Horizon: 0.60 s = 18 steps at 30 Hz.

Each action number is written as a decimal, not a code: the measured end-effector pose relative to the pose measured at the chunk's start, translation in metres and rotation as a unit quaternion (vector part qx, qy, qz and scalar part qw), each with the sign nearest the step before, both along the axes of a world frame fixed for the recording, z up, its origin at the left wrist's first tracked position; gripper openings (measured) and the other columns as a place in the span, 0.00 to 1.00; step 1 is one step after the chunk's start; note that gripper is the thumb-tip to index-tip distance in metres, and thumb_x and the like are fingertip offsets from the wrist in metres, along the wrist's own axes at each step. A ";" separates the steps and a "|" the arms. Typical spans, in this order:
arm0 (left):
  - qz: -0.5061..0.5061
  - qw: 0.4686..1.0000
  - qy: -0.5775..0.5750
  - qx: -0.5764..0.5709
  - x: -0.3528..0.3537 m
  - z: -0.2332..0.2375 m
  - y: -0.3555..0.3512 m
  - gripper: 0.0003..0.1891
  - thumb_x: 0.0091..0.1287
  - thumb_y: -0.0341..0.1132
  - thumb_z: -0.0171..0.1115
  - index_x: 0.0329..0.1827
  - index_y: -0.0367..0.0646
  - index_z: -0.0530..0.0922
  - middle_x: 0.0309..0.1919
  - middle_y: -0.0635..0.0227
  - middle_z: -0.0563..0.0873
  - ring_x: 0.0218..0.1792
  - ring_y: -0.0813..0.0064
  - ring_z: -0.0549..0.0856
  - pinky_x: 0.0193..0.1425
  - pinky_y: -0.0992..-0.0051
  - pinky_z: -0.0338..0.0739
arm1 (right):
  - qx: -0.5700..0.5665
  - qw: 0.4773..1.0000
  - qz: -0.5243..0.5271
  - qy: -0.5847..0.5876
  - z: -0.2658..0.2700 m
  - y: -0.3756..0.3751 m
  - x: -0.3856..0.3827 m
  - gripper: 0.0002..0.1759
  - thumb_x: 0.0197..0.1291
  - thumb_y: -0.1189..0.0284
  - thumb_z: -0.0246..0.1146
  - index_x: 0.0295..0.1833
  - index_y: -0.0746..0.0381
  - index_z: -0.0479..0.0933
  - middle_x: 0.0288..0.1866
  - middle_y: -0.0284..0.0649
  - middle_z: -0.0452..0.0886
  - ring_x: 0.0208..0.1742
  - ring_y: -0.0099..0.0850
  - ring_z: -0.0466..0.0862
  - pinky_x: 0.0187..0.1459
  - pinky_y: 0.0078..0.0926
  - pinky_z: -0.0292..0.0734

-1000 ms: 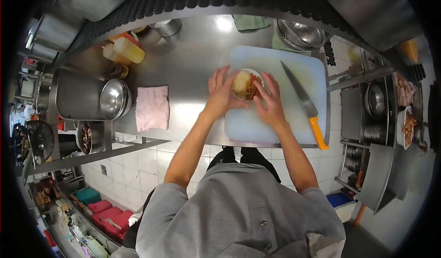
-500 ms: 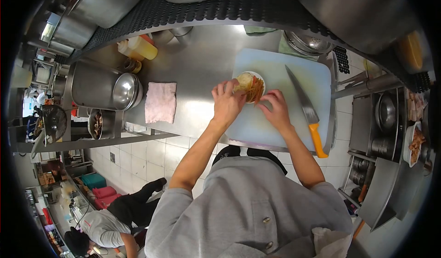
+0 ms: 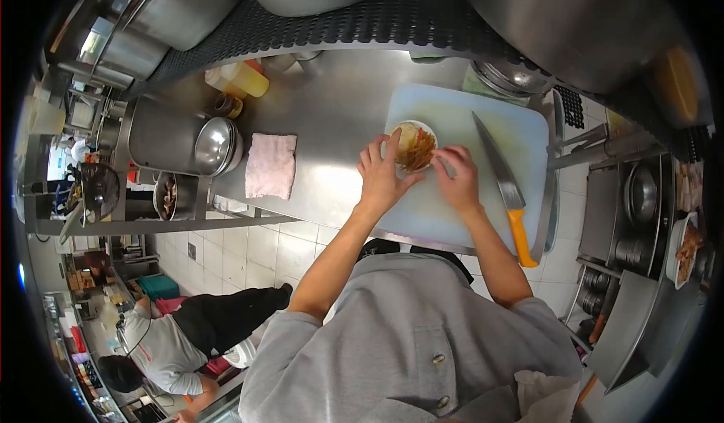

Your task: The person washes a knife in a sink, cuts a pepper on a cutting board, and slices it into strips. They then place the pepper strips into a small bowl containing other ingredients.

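A small white bowl [image 3: 432, 130] stands on the pale cutting board [image 3: 422, 216]. Inside it, brown and orange shredded strips [image 3: 417, 150] lie beside a pale, rounded food portion [image 3: 408, 131]. My left hand [image 3: 381, 180] is at the bowl's left side, fingers spread, with the index finger against the pale portion and the thumb near the front rim. At the right rim is my right hand [image 3: 458, 178], its thumb and index finger closed together by the strips; anything between the fingertips is too small to make out. A knife with an orange handle [image 3: 520, 238] lies right of my hands.
A folded pink cloth [image 3: 271, 167] lies on the steel counter, left of the board. Stacked metal bowls [image 3: 216, 146], a tray and sauce bottles [image 3: 249, 81] stand farther left. A shelf with black matting [image 3: 362, 27] overhangs the back. Another person [image 3: 177, 332] is behind at lower left.
My left thumb has moved away from the fingers and down to the bowl's front. My right fingers have shifted slightly up along the rim. The other person has moved, and the view has shifted slightly.
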<state>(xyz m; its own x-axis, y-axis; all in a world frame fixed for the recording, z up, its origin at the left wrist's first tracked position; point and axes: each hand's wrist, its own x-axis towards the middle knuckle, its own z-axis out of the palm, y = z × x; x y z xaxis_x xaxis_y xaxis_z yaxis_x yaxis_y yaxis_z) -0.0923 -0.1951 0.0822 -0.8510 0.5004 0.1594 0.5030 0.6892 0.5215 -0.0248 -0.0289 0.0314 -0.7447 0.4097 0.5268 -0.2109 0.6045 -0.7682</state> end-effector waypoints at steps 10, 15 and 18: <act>0.062 0.989 -0.031 0.128 0.002 -0.003 -0.042 0.47 0.54 0.39 0.82 0.77 0.50 0.65 0.66 0.53 0.67 0.61 0.54 0.73 0.62 0.57 0.74 | 0.171 0.942 0.194 -0.214 0.043 0.019 -0.046 0.55 0.45 0.61 0.81 0.78 0.61 0.62 0.70 0.51 0.68 0.73 0.48 0.68 0.69 0.43 0.69; 0.185 0.963 -0.077 0.178 0.040 -0.017 -0.136 0.38 0.58 0.29 0.78 0.73 0.51 0.70 0.63 0.58 0.69 0.48 0.69 0.80 0.49 0.71 0.80 | 0.301 0.832 0.234 -0.403 0.062 -0.002 -0.079 0.74 0.32 0.54 0.85 0.84 0.47 0.47 0.79 0.55 0.57 0.78 0.53 0.61 0.70 0.51 0.67; 0.322 0.928 -0.122 0.138 0.087 -0.038 -0.203 0.36 0.59 0.28 0.76 0.72 0.49 0.71 0.64 0.58 0.69 0.49 0.70 0.80 0.46 0.74 0.81 | 0.288 0.797 0.239 -0.474 0.068 -0.012 -0.089 0.75 0.33 0.55 0.84 0.85 0.41 0.42 0.79 0.56 0.54 0.79 0.53 0.59 0.71 0.54 0.66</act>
